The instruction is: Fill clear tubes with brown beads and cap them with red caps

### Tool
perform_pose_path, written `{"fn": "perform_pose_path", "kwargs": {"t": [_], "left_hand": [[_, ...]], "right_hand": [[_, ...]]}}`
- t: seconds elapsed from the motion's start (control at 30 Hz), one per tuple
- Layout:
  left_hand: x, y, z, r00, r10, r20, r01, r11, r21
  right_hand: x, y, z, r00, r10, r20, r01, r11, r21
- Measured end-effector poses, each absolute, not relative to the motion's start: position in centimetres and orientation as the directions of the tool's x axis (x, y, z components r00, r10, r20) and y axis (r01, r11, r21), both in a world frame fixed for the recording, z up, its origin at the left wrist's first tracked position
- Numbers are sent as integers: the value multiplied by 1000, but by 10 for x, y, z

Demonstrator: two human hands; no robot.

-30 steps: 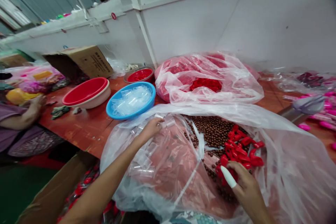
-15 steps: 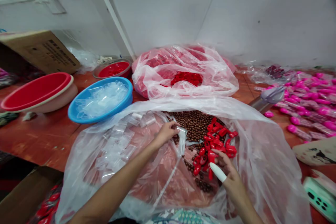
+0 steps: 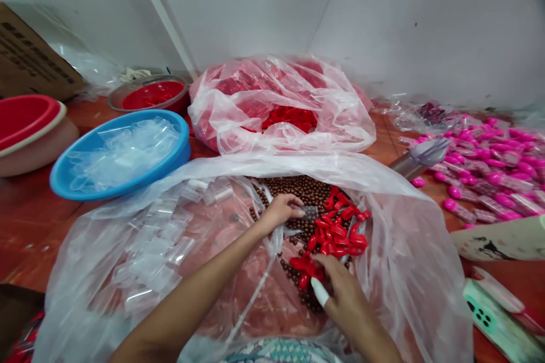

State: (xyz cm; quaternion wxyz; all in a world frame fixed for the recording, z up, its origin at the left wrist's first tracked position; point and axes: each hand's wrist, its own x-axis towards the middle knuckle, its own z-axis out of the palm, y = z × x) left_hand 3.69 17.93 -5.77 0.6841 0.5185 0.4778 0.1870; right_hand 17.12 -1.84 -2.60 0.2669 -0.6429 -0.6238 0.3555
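Observation:
Between the fingertips of my left hand (image 3: 281, 212) is a small clear plastic piece (image 3: 308, 213), held over a heap of brown beads (image 3: 293, 186). My right hand (image 3: 336, 286), a white cover on its thumb, has its fingers on red plastic pieces (image 3: 305, 265) at the near edge of the red pile (image 3: 338, 233). Whether it grips one is hard to tell. Beads and red pieces lie on a spread translucent plastic sheet (image 3: 395, 261). Many clear plastic pieces (image 3: 157, 244) are on its left side.
A blue basin (image 3: 63, 178) of clear pieces stands left, near red basins (image 3: 25, 119) and a cardboard box (image 3: 34, 57). Behind is a bag of red pieces (image 3: 281, 76). Pink-capped tubes (image 3: 502, 164), a grey-handled object (image 3: 426, 153) and a green phone-like object (image 3: 494, 317) are at right.
The view has shifted rightward. My left hand has moved the clear piece over the beads. My right hand has drawn toward the near left, and some red pieces now lie apart from the pile.

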Motion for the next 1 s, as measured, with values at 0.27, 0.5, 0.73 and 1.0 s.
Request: {"fn": "perform_pose_path", "kwargs": {"t": [0.27,0.5,0.73,1.0], "left_hand": [[34,166,-50,522,681,-514,45,580,813],[4,134,-33,561,636,-530,-122,696,707],[-18,87,-23,558,681,-474,-244,680,691],[-25,63,-12,551,665,-505,-303,723,621]], "right_hand": [[172,-19,-24,-197,974,-108,731,73,-679],[184,-10,-8,214,976,-42,375,-122,-919],[173,5,-9,383,888,-256,-16,-270,-963],[159,9,-16,351,882,-314,-116,-292,-949]]}}
